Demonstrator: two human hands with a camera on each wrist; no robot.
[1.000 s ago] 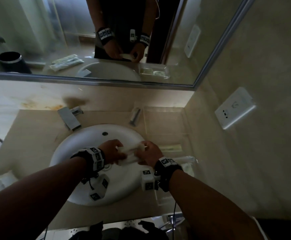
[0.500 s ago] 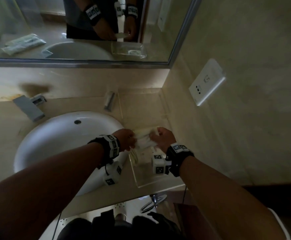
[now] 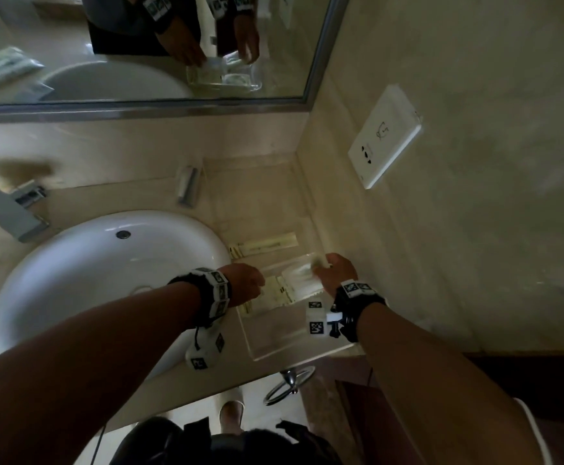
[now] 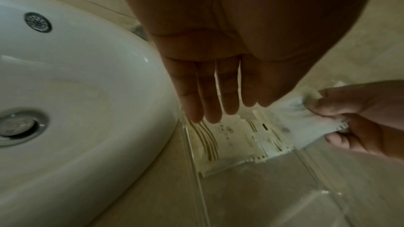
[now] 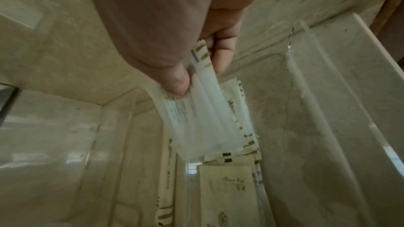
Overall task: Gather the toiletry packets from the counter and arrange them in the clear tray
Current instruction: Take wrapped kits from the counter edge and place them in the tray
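The clear tray [image 3: 294, 347] stands on the counter right of the sink, against the side wall. Several cream packets [image 3: 279, 293] with gold stripes lie flat in it, and a long packet [image 3: 264, 245] lies farther back. My right hand [image 3: 319, 266] is over the tray and pinches a white packet [image 5: 196, 118] between thumb [image 5: 174, 82] and fingers, its free end over the packets lying there [image 5: 229, 187]. My left hand [image 4: 218, 113] hovers at the tray's sink-side edge with fingers straight, fingertips at the flat packets [image 4: 229, 144]; I cannot tell whether they touch.
The white sink [image 3: 99, 273] fills the counter's middle, with a chrome faucet [image 3: 9, 213] behind it. A small chrome holder [image 3: 188, 186] stands behind the tray. A wall outlet [image 3: 384, 135] sits on the right wall. The mirror shows more packets [image 3: 2, 67] on the counter's left end.
Both hands moved right from above the sink to over the tray. The left hand let go of the packets and straightened; the right hand still holds its packet.
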